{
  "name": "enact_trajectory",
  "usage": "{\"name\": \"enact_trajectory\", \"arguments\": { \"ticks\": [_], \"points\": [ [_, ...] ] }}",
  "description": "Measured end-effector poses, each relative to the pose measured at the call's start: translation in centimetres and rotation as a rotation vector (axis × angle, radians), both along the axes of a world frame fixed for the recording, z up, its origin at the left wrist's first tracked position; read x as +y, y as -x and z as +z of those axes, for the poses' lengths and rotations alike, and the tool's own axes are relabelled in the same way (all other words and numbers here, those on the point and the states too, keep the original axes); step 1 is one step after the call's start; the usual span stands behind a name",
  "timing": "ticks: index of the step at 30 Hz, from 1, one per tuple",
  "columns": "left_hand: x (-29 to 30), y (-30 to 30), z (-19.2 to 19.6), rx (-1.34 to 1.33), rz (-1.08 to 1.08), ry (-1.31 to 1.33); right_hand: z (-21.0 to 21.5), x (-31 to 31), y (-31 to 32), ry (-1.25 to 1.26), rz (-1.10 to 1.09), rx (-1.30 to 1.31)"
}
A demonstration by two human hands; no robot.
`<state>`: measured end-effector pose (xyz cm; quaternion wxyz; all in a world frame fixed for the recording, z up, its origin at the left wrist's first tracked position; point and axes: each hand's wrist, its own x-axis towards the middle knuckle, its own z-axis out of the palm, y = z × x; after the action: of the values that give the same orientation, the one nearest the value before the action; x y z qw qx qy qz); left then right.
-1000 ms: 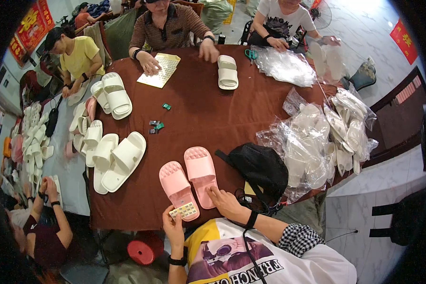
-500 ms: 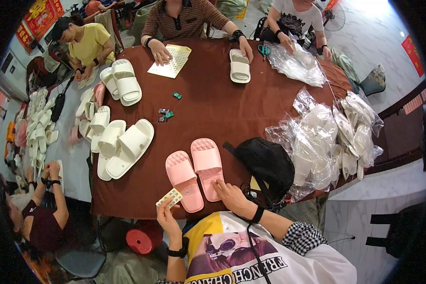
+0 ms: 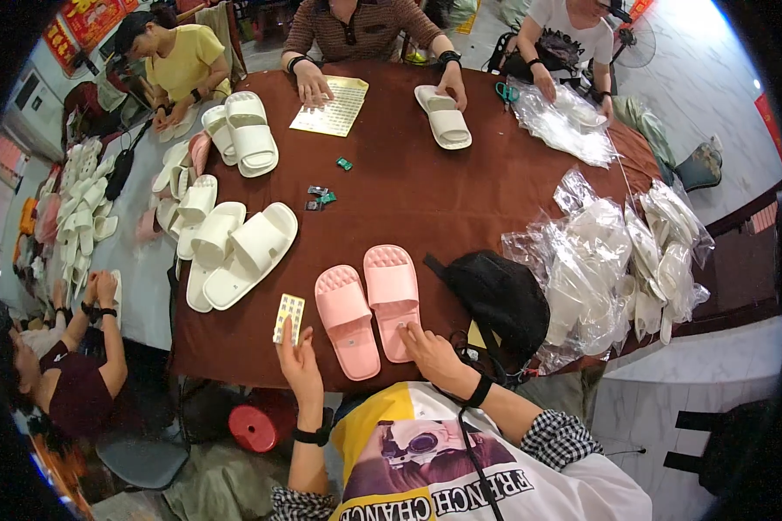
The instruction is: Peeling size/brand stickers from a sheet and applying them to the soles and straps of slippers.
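A pair of pink slippers lies side by side at the table's near edge, toes away from me. My left hand (image 3: 299, 360) pinches a small yellowish sticker sheet (image 3: 288, 319) upright, just left of the left slipper (image 3: 349, 319). A tiny mark shows on that slipper's insole. My right hand (image 3: 434, 356) rests its fingertips on the heel of the right slipper (image 3: 393, 291), fingers apart and slightly bent. Whatever lies under those fingertips is too small to make out.
White slippers (image 3: 252, 256) stand in pairs at the left. Right of the pink pair lies a black bag (image 3: 491, 300), then bagged slippers (image 3: 582, 269). Small green packets (image 3: 326, 197) lie mid-table. Across it, a person's hand touches a white slipper (image 3: 443, 117); another handles plastic bags (image 3: 565, 126).
My left hand has moved left from the left slipper and turned the sticker sheet upright. My right fingertips stay at the right slipper's heel. Across the table, the white slipper has been turned.
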<state>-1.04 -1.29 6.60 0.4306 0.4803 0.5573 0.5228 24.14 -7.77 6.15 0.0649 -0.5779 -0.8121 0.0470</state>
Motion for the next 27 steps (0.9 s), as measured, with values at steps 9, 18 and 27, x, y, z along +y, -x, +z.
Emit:
{"name": "enact_trajectory", "arguments": {
  "ticks": [9, 18, 27],
  "points": [
    [6.0, -0.9, 1.2, 0.546, -0.545, -0.042, 0.3, -0.2, -0.6, 0.138, -0.022, 0.072],
    [7.1, -0.3, -1.8, 0.501, -0.642, -0.032, 0.7, 0.3, -1.1, 0.253, -0.001, 0.155],
    [4.5, 0.6, -1.8, 0.534, -0.431, -0.044, 3.3, 2.7, -2.3, 0.459, 0.038, 0.253]
  ]
}}
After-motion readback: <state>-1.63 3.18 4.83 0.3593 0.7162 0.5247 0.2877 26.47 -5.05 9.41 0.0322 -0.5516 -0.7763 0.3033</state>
